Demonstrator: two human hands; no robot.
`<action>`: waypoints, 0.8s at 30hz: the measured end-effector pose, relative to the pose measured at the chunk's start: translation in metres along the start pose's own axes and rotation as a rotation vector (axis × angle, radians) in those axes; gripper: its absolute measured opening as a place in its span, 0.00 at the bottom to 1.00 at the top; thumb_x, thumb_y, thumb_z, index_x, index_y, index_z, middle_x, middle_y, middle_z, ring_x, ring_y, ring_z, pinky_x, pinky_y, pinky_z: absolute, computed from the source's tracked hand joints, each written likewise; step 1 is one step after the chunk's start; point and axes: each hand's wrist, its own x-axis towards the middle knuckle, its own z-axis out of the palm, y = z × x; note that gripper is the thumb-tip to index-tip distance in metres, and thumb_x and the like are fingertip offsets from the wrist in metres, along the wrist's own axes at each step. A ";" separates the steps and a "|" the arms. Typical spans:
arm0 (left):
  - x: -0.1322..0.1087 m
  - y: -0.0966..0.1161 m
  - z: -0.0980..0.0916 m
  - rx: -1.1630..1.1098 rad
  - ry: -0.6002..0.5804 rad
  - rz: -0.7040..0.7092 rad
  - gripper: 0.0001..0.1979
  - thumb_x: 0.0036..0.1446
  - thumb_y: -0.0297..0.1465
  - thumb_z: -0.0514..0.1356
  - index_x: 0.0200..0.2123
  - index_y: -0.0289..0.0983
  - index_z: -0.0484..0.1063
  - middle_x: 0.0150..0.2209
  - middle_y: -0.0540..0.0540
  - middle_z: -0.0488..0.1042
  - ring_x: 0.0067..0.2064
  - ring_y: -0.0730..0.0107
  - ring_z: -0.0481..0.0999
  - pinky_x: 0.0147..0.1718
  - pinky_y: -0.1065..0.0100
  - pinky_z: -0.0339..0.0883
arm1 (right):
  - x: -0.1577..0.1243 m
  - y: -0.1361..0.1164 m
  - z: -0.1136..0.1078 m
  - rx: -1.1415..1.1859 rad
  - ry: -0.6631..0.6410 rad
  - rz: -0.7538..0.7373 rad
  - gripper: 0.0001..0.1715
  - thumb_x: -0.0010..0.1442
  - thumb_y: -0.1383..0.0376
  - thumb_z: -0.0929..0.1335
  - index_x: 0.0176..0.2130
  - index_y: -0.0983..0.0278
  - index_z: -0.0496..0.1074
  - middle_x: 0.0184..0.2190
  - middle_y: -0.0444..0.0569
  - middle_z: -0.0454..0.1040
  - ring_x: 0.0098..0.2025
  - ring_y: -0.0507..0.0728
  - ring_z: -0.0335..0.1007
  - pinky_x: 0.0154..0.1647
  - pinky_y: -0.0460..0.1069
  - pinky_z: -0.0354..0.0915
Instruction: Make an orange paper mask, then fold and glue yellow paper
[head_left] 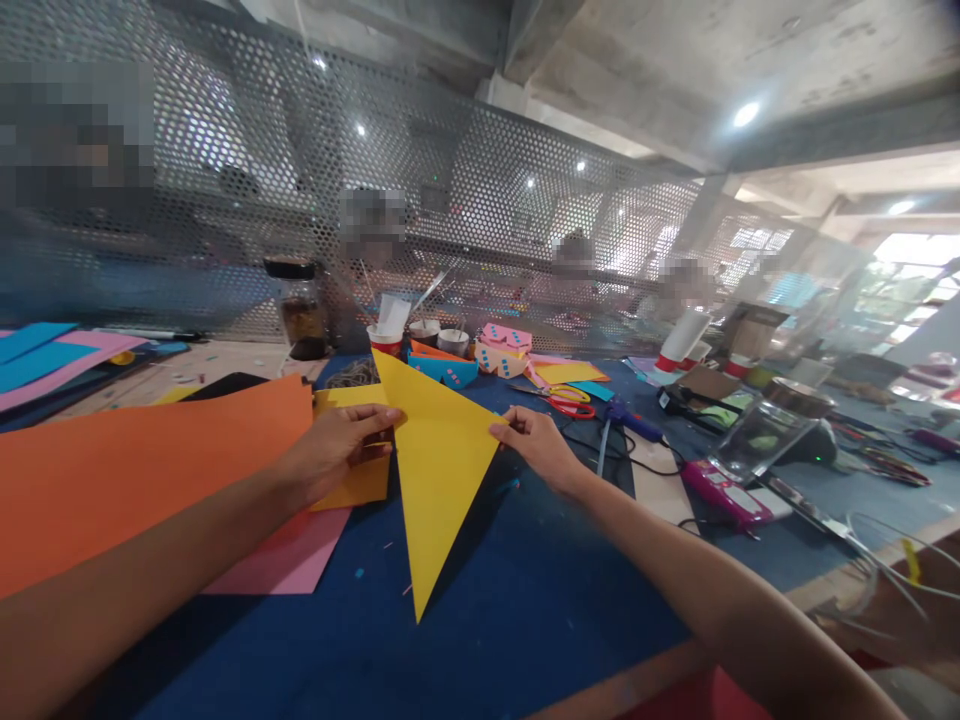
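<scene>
A yellow paper triangle (442, 460) is held up over the blue table surface, one point hanging down. My left hand (349, 445) pinches its left edge between thumb and fingers. At the right corner, my right hand (532, 440) grips it between thumb and forefinger. Behind my left hand lie an orange sheet (187, 460), a piece of yellow paper (360, 490) and a pink sheet (289, 560). Red-handled scissors (566, 405) rest beyond my right hand.
Folded paper pieces with coloured dots (502, 350) and cups (452, 342) stand at the back. To the right are a blue glue gun (634, 418), a magenta device (724, 495) and a glass jar (765, 430). A perforated metal screen (465, 180) rises behind. A dark-lidded jar (298, 315) stands left.
</scene>
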 end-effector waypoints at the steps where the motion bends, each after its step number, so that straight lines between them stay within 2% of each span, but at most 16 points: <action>1: 0.001 -0.001 0.000 -0.007 0.001 -0.003 0.17 0.42 0.42 0.78 0.31 0.38 0.83 0.37 0.43 0.84 0.33 0.68 0.80 0.30 0.71 0.78 | 0.000 0.000 0.000 -0.001 0.001 0.000 0.21 0.55 0.49 0.75 0.30 0.63 0.71 0.25 0.42 0.73 0.30 0.54 0.69 0.34 0.48 0.61; 6: 0.004 -0.002 -0.002 0.005 0.020 -0.020 0.17 0.38 0.40 0.80 0.28 0.38 0.81 0.35 0.46 0.82 0.32 0.71 0.78 0.31 0.73 0.78 | 0.001 0.002 0.000 -0.011 0.004 0.000 0.22 0.54 0.48 0.75 0.30 0.63 0.72 0.25 0.42 0.73 0.30 0.53 0.69 0.34 0.48 0.61; 10: 0.006 -0.001 -0.005 0.037 0.014 -0.022 0.16 0.39 0.40 0.80 0.28 0.39 0.81 0.33 0.49 0.80 0.36 0.72 0.77 0.31 0.77 0.74 | 0.001 0.005 0.001 -0.018 -0.003 0.003 0.20 0.56 0.50 0.74 0.30 0.62 0.71 0.25 0.42 0.74 0.30 0.54 0.70 0.34 0.48 0.61; 14: 0.005 0.001 -0.006 0.068 0.009 -0.023 0.17 0.42 0.44 0.78 0.32 0.41 0.82 0.35 0.49 0.79 0.36 0.71 0.75 0.30 0.75 0.71 | 0.001 0.007 0.002 -0.031 -0.022 0.000 0.17 0.57 0.52 0.73 0.30 0.62 0.71 0.25 0.42 0.74 0.30 0.54 0.69 0.33 0.48 0.61; 18: 0.004 0.004 -0.005 0.111 0.047 -0.012 0.17 0.39 0.43 0.79 0.27 0.40 0.79 0.33 0.49 0.78 0.37 0.69 0.74 0.31 0.75 0.67 | 0.000 0.006 0.002 -0.049 -0.042 -0.008 0.16 0.58 0.53 0.72 0.30 0.62 0.71 0.25 0.43 0.74 0.30 0.54 0.69 0.32 0.48 0.60; 24: 0.001 0.011 -0.003 0.162 0.113 0.006 0.20 0.36 0.44 0.79 0.25 0.39 0.78 0.31 0.48 0.78 0.37 0.67 0.74 0.28 0.73 0.62 | -0.001 0.003 0.001 -0.065 -0.042 -0.014 0.17 0.58 0.52 0.72 0.30 0.62 0.71 0.24 0.43 0.74 0.30 0.53 0.68 0.32 0.48 0.59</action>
